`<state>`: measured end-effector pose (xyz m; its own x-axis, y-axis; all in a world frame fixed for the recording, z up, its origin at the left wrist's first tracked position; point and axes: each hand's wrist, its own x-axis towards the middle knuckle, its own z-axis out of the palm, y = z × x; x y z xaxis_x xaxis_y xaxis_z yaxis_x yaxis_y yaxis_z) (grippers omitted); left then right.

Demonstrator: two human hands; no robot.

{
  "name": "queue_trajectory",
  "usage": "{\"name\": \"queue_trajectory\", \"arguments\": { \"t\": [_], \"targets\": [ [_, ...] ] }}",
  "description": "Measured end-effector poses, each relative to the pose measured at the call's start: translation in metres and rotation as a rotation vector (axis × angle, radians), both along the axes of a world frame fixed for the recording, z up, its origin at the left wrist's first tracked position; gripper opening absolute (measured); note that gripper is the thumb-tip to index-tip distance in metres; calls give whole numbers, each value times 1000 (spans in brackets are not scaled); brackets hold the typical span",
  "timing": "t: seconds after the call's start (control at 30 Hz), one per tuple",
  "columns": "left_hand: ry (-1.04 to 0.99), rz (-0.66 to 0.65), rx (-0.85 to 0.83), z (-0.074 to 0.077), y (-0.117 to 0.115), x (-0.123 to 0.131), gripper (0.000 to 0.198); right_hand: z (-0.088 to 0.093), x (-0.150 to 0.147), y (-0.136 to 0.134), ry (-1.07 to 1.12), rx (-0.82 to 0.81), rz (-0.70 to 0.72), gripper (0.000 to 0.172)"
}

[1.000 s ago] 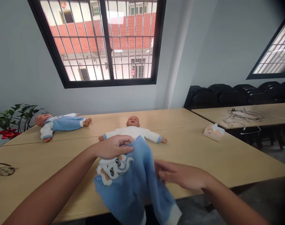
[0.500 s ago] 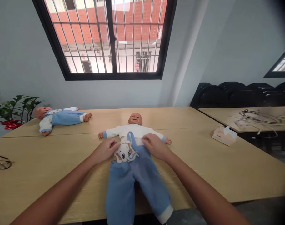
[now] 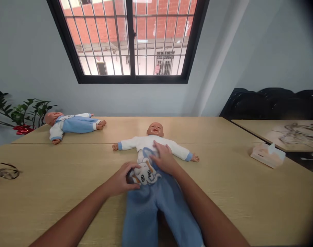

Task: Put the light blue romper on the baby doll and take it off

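Eyeglasses (image 3: 9,172): dark-rimmed, lying towards the left edge of the worktop (image 3: 239,195).

Second doll (image 3: 78,126): on its back by the far left corner, head to the left, feet to the right; blue and white clothing.

Left hand (image 3: 122,179): back of hand up, forearm rising from the near edge; thumb and forefinger apart, bracketing the patch's left side. Whether cloth is pinched cannot be told.

Blue trousers (image 3: 142,212): central, over the doll's lower body; long axis far to near, bib towards the far edge, legs parted towards the near edge. Elephant-face patch (image 3: 145,175) on the bib.

Doll (image 3: 145,141): face up, head towards the far edge, arms outstretched sideways; white top, blue cuffs.

Right hand (image 3: 165,159): fingers spread, resting on the bib's upper part, forearm slanting from the near right.

Tissue box (image 3: 267,157): beside the right edge; small dark side mark, illegible.
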<state>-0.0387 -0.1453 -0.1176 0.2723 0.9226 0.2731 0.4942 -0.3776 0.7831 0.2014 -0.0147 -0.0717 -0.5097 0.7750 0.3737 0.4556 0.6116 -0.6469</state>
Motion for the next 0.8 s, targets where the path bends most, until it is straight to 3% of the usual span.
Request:
{"name": "queue_trajectory", "arguments": {
  "t": [0.07, 0.17, 0.23, 0.3, 0.37, 0.43, 0.47, 0.53, 0.6, 0.67, 0.73, 0.8],
  "targets": [
    [35, -16, 94, 2, -2, 2, 41, -1, -1, -5, -18, -11, 35, 57],
    [46, -32, 171, 3, -7, 5, 20, 8, 4, -10, 296, -229, 85, 42],
    [27, -7, 141, 3, -11, 4, 28, 16, 16, -10, 630, -415, 101, 38],
    [-17, 22, 46, 2, -14, 3, 53, 23, 35, -6, 851, -558, 154, 31],
    [-39, 15, -87, 4, -16, 3, 73, 28, 53, -2, 782, -670, 261, 20],
    [13, -27, -143, 10, -17, 5, 62, 33, 65, 1, 428, -692, 321, 31],
    [58, -55, -115, 14, -17, 7, 49, 36, 67, 0, 206, -628, 298, 41],
    [129, -114, 23, 21, -17, 12, 28, 42, 62, -6, -151, -347, 179, 51],
    [134, -162, 146, 26, -17, 15, 23, 46, 49, -19, -267, 11, 111, 44],
    [115, -139, 178, 26, -17, 17, 21, 46, 32, -35, -220, 239, 232, 40],
    [96, -50, 145, 23, -19, 17, 22, 42, 17, -50, -181, 299, 436, 48],
    [49, 58, 77, 19, -20, 15, 27, 38, 8, -61, -191, 290, 554, 38]
  ]
}}
